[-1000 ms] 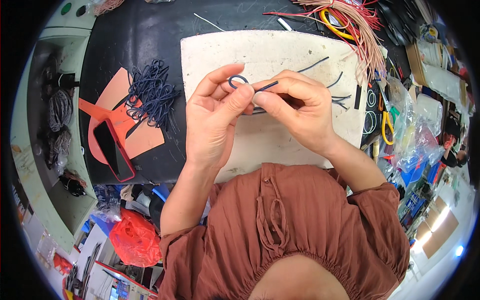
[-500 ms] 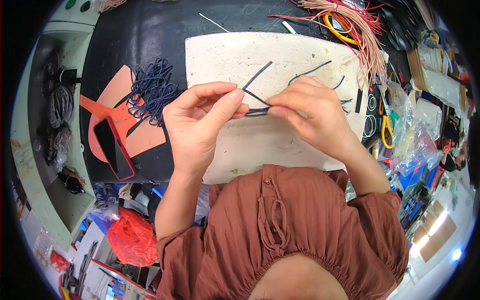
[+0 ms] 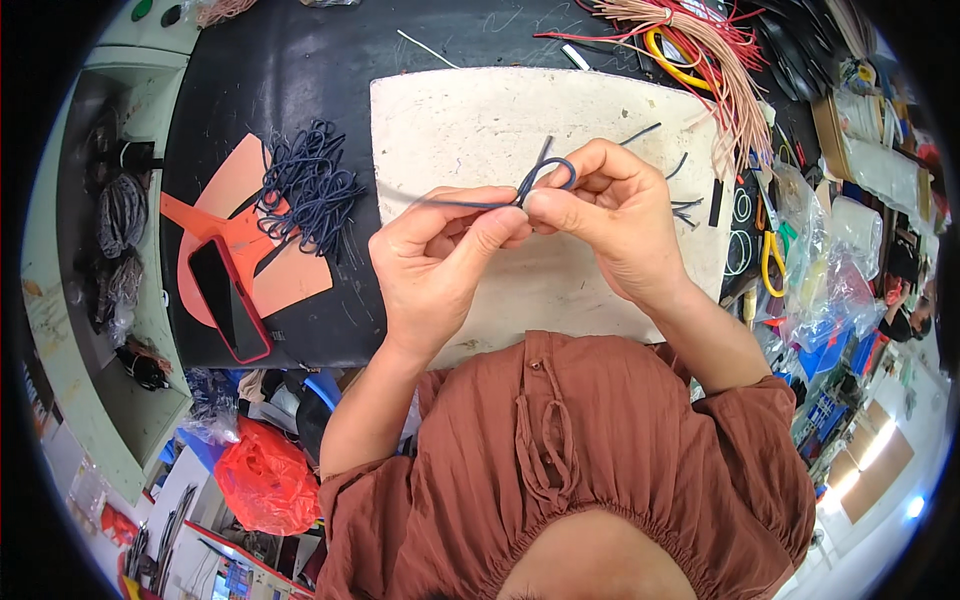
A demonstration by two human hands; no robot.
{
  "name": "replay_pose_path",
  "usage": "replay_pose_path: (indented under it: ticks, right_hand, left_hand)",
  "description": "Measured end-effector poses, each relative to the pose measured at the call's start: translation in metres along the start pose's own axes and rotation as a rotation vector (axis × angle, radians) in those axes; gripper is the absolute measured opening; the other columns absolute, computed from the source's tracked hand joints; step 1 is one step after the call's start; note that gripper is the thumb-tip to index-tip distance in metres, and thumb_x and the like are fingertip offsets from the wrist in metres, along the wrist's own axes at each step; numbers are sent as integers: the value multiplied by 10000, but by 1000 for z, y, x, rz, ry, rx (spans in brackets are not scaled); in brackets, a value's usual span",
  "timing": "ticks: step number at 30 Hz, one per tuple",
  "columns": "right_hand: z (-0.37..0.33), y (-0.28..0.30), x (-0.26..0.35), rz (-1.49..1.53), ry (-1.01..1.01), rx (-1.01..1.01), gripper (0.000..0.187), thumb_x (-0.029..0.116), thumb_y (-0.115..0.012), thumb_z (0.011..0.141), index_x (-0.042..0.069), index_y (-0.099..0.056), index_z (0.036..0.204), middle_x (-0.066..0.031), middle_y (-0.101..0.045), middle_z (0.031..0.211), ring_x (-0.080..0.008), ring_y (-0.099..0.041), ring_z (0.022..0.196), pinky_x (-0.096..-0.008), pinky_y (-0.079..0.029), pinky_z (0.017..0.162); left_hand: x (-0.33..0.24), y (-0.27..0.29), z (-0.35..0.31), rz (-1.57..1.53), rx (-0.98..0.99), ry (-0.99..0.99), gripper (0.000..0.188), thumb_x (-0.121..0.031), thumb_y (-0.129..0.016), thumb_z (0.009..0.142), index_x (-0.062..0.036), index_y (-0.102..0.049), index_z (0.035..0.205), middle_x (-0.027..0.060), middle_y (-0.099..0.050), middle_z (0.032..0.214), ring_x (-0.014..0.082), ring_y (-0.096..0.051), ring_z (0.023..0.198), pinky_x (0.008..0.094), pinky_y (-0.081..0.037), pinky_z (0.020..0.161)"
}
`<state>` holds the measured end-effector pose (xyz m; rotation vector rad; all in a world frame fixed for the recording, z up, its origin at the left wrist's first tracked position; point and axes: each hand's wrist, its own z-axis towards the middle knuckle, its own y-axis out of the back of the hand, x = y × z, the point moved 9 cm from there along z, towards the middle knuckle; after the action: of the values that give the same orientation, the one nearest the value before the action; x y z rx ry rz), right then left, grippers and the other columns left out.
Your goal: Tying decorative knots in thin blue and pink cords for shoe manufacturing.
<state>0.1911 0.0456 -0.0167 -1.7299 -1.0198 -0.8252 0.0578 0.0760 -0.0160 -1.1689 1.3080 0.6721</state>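
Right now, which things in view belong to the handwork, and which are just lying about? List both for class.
Apparently in use:
- dark blue cord
- left hand and right hand, pinching it
- pale board beneath

Seemingly lying about:
- red-cased phone
- red plastic bag
- pink cord bundle

A pale cabinet (image 3: 62, 350) (open-fronted) flanks the black tabletop (image 3: 300, 60), opposite bright lights (image 3: 883, 439).

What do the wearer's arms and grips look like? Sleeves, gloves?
Left grip and right grip: bare human hands, no gloves or rings visible. Left forearm and right forearm: bare, no watch, bracelet or cables visible. Left sleeve and right sleeve: loose, wrinkled reddish-brown cloth ending around the elbows, matching the top.
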Motion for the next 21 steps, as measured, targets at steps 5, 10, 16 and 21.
replay_pose_path:
  ticks: [5,10,16,21]
  right_hand:
    - [10,8,26,-331,224,-59,236,113,-666,790,-32,-587,959,-50,-619,835,-101,-574,810,-239,-464,730]
    - [27,-21,11,-335,-126,234,288,163,-645,807,-42,-606,1006,-59,-631,824,-96,-573,771,-220,-455,706]
    - [37,2,6,-117,-109,106,229,133,-645,801,-15,-622,974,-74,-640,814,-95,-581,745,-227,-464,661]
    - [13,12,11,-663,420,-85,134,65,-652,748,60,-653,881,-67,-642,815,-149,-591,750,-257,-474,628]
  left_hand:
    - [11,-4,-3,28,99,180,126,20,-639,780,66,-637,898,99,-639,823,117,-623,725,206,-505,636]
    - [28,-18,-14,170,283,325,91,15,-658,770,66,-631,841,89,-633,800,124,-621,681,221,-517,619]
    - [25,-8,-15,-170,156,400,115,-37,-646,800,43,-628,881,69,-633,778,102,-611,671,215,-492,596]
    - [22,10,-2,-586,-170,204,119,-20,-563,853,38,-597,951,90,-627,849,122,-583,639,266,-478,606]
